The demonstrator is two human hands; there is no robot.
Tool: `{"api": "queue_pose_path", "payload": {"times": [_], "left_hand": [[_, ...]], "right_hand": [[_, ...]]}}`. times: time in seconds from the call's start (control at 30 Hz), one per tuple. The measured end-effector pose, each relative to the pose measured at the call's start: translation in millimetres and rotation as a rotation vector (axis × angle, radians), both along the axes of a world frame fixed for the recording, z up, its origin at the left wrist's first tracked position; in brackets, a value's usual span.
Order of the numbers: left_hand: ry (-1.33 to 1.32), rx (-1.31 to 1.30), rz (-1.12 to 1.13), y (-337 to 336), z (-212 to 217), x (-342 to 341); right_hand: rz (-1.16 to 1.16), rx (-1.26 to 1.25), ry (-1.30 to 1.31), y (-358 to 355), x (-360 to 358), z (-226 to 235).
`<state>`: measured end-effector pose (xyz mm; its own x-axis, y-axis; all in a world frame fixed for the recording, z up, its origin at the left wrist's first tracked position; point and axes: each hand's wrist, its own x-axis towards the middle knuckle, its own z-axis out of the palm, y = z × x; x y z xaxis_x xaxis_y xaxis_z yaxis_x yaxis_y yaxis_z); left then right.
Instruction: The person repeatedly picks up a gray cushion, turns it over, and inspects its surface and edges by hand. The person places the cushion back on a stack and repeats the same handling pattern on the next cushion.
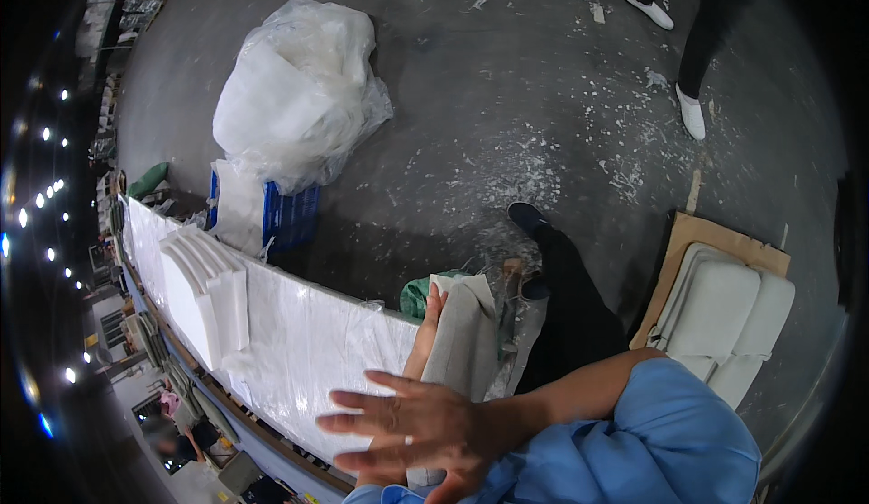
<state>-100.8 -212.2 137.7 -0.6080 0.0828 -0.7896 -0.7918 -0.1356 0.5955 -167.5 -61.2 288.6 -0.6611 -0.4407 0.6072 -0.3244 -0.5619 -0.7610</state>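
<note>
A grey fabric cushion stands on edge in front of me, with a whitish piece showing at its far end. My left hand grips the cushion's left side near that end; its fingers press along the fabric. Across my left forearm and the cushion's near part, my right hand hovers with its fingers spread and nothing in them. It hides the cushion's lower portion. To the left runs a table covered in clear plastic film, bearing a stack of curved white foam pieces.
A large plastic-wrapped white bundle sits above a blue crate. Grey cushions lie on cardboard at the right. A green bag lies beyond the cushion. Another person's legs stand at the upper right; white scraps litter the floor.
</note>
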Motion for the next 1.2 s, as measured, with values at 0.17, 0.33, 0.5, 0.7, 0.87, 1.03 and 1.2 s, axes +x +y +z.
{"api": "queue_pose_path", "payload": {"times": [0.17, 0.33, 0.5, 0.7, 0.87, 1.03, 1.2], "left_hand": [[0.009, -0.049, 0.016, -15, -41, 6], [0.183, -0.479, 0.003, -45, -97, 2], [0.027, -0.790, -0.158, -35, -109, -26], [0.062, -0.745, -0.155, -52, -125, -23], [0.125, -0.800, -0.144, -35, -115, -31], [0.159, -0.970, -0.259, -33, -122, -30], [0.133, -1.026, -0.332, -40, -129, -30]], "right_hand": [[-0.068, -0.069, -0.163, 12, -3, -8], [-0.336, 0.423, -0.703, 29, -16, -114], [-0.299, 1.097, -1.136, 17, 8, -239], [-0.407, 1.170, -1.279, -24, 30, -292], [-0.457, 0.994, -1.598, -44, 26, -343], [-0.372, 1.248, -1.658, -47, -2, -304], [-0.399, 1.356, -1.516, -61, -10, -293]]}}
